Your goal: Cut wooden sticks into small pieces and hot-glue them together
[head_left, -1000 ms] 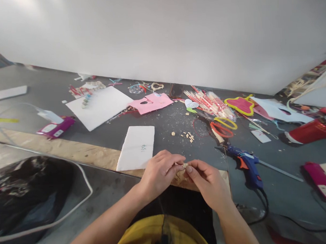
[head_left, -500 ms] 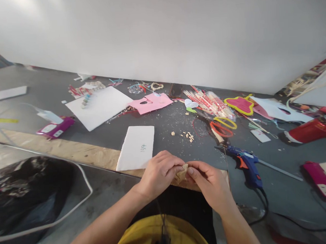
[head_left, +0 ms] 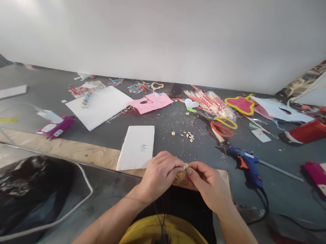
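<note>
Close together at the table's front edge, my two hands pinch a small pale beige piece [head_left: 186, 166] between their fingertips. My left hand [head_left: 162, 174] has its fingers curled, with thumb and forefinger on the piece's left side. From the right, my right hand [head_left: 207, 179] holds it between thumb and forefinger. Several small beige bits [head_left: 190, 136] lie on the grey table beyond my hands, with a small beige cluster [head_left: 173, 133] beside them. A white card [head_left: 137, 146] with green writing lies just left of my hands.
A blue glue gun [head_left: 250, 165] and orange-handled scissors [head_left: 222, 129] lie to the right, near a red can [head_left: 311, 130]. Pink paper [head_left: 154, 102], wrapped sticks [head_left: 209, 102] and a white sheet [head_left: 100, 106] lie farther back. A magenta power strip [head_left: 56, 128] is at left.
My right thumb and fingertips have shifted slightly at the small piece. Otherwise my hands stay in nearly the same place.
</note>
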A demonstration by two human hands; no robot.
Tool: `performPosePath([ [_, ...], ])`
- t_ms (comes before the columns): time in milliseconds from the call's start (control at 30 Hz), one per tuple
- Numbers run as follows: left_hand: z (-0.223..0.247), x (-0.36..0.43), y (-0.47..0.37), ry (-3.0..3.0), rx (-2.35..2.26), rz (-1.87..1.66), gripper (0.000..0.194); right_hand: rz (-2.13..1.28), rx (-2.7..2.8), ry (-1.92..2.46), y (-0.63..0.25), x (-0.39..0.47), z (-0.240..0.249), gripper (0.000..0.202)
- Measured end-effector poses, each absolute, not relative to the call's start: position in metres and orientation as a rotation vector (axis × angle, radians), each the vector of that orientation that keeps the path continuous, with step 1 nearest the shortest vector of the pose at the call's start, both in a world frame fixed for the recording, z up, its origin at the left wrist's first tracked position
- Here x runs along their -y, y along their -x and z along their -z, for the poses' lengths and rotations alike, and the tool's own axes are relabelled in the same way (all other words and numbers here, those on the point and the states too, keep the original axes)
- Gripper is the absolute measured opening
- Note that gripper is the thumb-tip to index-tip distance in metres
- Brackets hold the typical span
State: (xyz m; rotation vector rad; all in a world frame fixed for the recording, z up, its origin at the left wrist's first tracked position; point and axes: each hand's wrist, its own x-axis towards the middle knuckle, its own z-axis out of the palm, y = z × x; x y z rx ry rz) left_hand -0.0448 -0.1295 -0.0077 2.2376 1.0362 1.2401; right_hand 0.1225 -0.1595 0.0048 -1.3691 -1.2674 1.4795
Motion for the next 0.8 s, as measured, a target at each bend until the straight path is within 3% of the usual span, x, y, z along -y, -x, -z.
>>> performPosePath([
  [200, 0.007, 0.130, 0.044, -2.207, -1.024, -1.228, 0.012, -1.474, 1.296, 1.368, -0.123, 0.159, -0.004, 0.030],
  [433, -0.002, 0.133, 0.048, -1.789, -1.160, -0.848, 0.016, -1.298, 1.435, 1.448, -0.126, 0.159, -0.009, 0.027],
  [800, -0.007, 0.130, 0.049, -1.607, -1.151, -0.690, 0.018, -1.349, 1.614, 1.468, -0.127, 0.161, -0.014, 0.024],
])
